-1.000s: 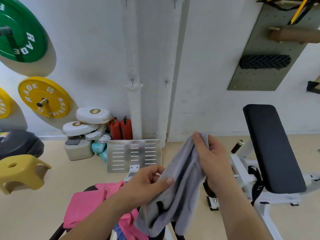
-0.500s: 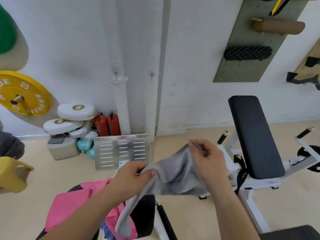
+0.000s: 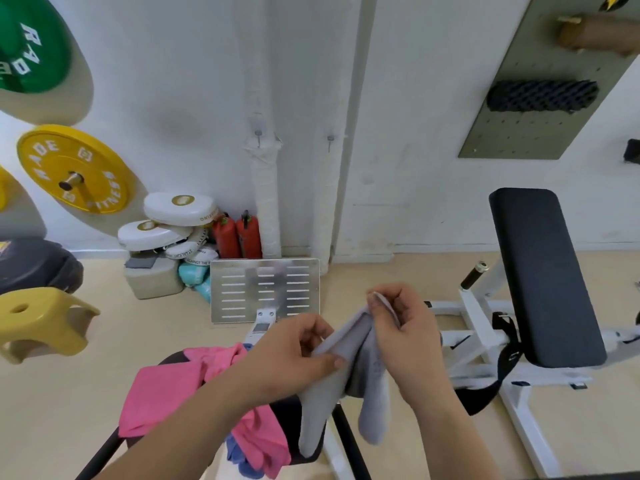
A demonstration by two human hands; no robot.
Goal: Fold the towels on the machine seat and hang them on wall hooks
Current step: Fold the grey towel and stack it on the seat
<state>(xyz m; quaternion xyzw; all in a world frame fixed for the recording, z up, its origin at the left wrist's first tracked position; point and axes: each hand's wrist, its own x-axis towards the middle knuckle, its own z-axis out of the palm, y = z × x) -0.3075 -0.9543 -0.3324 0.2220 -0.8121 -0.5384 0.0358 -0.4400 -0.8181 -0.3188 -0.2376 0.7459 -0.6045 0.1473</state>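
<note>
Since earlier we have drawn both hands closer, bunching the grey towel (image 3: pixel 341 389). Fingers of our left hand (image 3: pixel 294 355) pinch its fold, our right hand (image 3: pixel 407 336) pinches 1 corner, above the pink towel (image 3: pixel 162 386) on the seat (image 3: pixel 285 419).

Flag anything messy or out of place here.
The crumpled pink towel lies in a heap on the black padded machine seat, spilling over its edge with a blue cloth beneath. Nothing else stands out.
</note>
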